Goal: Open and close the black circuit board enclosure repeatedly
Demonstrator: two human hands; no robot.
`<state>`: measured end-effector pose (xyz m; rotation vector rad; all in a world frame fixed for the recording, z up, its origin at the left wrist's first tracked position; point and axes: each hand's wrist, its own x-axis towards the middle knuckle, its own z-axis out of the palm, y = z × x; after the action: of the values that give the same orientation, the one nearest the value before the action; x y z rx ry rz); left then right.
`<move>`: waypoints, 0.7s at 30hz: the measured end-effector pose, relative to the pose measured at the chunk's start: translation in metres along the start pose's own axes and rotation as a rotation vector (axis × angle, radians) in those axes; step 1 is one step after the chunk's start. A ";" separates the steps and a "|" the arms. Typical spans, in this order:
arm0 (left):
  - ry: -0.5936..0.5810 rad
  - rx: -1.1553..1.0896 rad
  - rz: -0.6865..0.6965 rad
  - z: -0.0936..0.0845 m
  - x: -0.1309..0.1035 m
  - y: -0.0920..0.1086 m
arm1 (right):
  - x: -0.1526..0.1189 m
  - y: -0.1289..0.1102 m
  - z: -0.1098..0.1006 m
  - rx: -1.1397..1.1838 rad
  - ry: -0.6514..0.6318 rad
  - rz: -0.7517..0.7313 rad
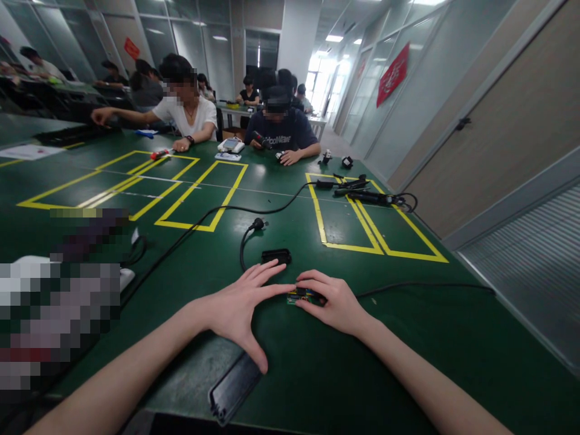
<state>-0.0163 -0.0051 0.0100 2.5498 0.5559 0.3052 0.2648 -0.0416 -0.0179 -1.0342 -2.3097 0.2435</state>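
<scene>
My right hand point(338, 302) grips a small green circuit board point(296, 295) between thumb and fingers, low over the table. Dark and yellow parts show on the board, and the fingers cover its right end. My left hand point(235, 305) is spread wide, its index fingertip at the board's left edge; I cannot tell whether it touches. Under the left thumb lies a long, hollow black plastic casing half point(236, 386). Just beyond the left fingers sits a smaller black plastic shell point(276, 256). Behind it, a black power plug point(258, 224) rests with its cord curving toward me.
A black cable point(226, 208) crosses the green table point(408, 350). Yellow tape rectangles point(212, 227) mark the surface. Black corded tools point(371, 196) lie at the far right. Two people point(281, 130) sit working across the table. Blurred-out items point(58, 320) stand at the left.
</scene>
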 end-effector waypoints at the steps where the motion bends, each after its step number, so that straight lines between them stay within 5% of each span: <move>1: -0.016 -0.018 0.008 0.001 -0.001 0.000 | 0.000 0.000 -0.001 0.006 -0.008 0.004; 6: -0.055 -0.024 -0.002 0.005 -0.002 0.002 | 0.001 -0.002 -0.002 0.023 -0.036 0.017; 14: 0.117 0.030 -0.036 0.014 0.003 0.009 | -0.001 0.001 0.002 0.017 -0.001 0.006; 21: 0.128 0.043 -0.050 0.016 0.003 0.007 | -0.001 0.001 0.002 0.062 -0.002 0.025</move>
<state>-0.0061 -0.0160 0.0003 2.5659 0.6801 0.4460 0.2644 -0.0415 -0.0201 -1.0336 -2.2777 0.3241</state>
